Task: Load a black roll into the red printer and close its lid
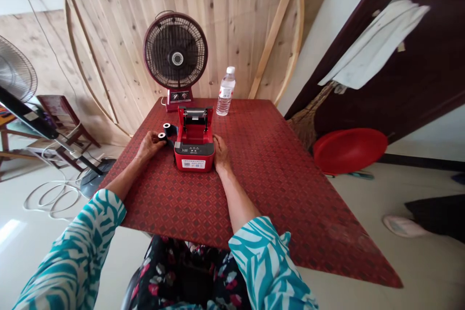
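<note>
Black ribbon on twin spools (pixel 165 131) is being held by the half-curled left hand (pixel 149 146), beside the red open printer (pixel 194 147); it should handle light and floppy, best gripped at its stiff cores (pixel 167 126). The open right hand (pixel 221 152) is resting against the printer, holding nothing.

Red desk fan (pixel 175 51) beside plastic water bottle (pixel 225 92)
</note>
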`<state>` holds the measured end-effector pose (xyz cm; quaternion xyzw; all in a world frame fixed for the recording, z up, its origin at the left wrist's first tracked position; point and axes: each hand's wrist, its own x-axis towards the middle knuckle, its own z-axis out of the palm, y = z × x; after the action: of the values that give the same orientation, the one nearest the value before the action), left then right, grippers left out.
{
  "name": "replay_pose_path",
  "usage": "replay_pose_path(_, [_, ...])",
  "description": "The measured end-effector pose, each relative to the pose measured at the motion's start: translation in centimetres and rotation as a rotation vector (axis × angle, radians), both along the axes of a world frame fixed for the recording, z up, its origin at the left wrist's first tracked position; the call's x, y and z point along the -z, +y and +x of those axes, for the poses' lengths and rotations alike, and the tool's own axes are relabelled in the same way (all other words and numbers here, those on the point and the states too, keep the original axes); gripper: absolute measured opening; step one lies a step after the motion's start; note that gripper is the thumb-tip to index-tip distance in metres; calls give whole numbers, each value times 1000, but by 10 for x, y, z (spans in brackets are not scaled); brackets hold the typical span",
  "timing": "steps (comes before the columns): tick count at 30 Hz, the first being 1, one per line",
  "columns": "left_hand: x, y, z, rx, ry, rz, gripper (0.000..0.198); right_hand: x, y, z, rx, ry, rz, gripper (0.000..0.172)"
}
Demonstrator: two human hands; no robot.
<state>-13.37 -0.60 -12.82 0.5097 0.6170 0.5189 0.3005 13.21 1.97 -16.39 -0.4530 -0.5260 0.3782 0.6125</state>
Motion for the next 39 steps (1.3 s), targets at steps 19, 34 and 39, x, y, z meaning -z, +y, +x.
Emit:
replay_pose_path(19, [-26, 57, -29, 381, -48, -142, 56, 4, 1, 5, -25, -18, -21, 38])
replay_pose_path(34, [-85, 13, -19, 343, -179, 188, 47, 5, 3, 3, -14, 8, -13, 38])
replay_pose_path(39, [-120, -18, 23, 583, -40, 80, 48, 3, 3, 2, 2, 3, -20, 37])
